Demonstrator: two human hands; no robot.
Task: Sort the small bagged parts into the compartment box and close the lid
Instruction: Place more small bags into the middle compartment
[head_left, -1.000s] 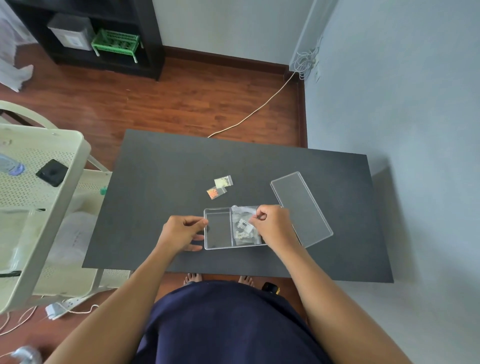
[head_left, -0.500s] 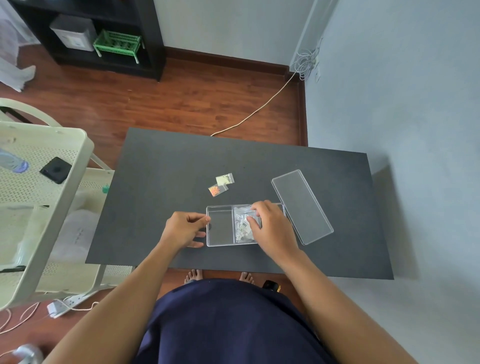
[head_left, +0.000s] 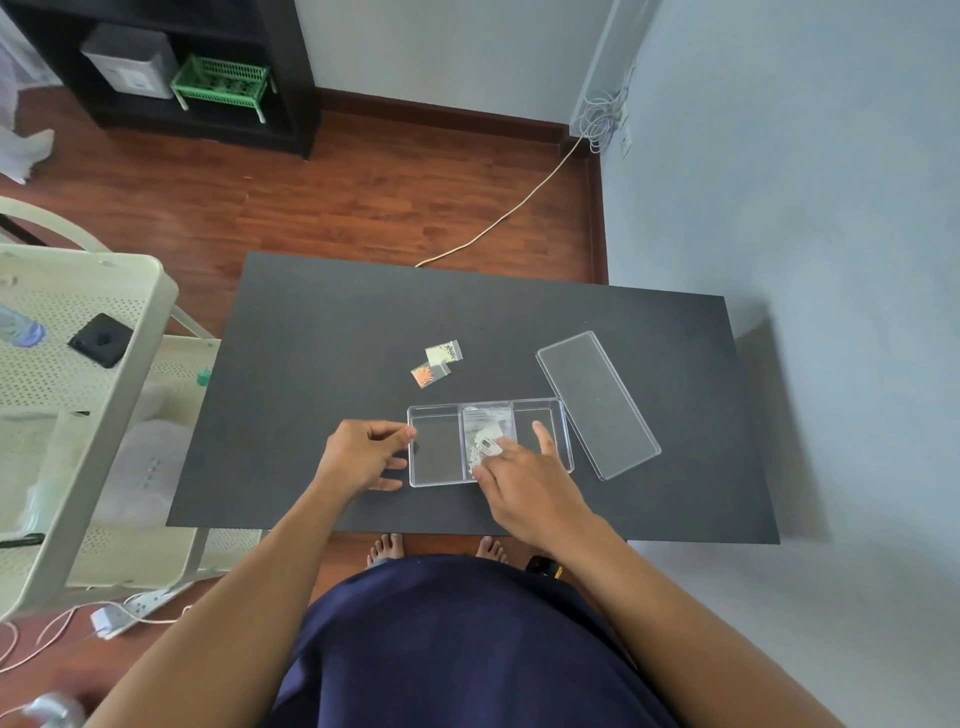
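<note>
Right hand (head_left: 524, 483) lies over the near edge of the compartment box (head_left: 491, 441), fingers spread and loose, gripping nothing; its fingertips rest on or just above the bags in the middle compartment, and I cannot tell which. Left hand (head_left: 363, 457) sits at the box's left end wall, fingers curled with the thumb and forefinger at the rim, apparently steadying it rather than clasping anything.

On the bench (head_left: 332, 332), the box lies with its long axis running left to right. Its lid (head_left: 597, 405) rests flat just beyond the box's right end, angled so its long axis runs away and leftward, one edge close to the box corner.

Of the three compartments, the middle one holds clear bagged parts (head_left: 485, 431), one with a barcode label; the left and right compartments look empty.

Two loose bags remain: a yellowish bag (head_left: 444, 352) and an orange bag (head_left: 429, 374), touching or overlapping, lying beyond the box, roughly above its left compartment. They are about equally far from either hand, and since the right hand is free, I judge it the likelier one to reach forward and left for them.
</note>
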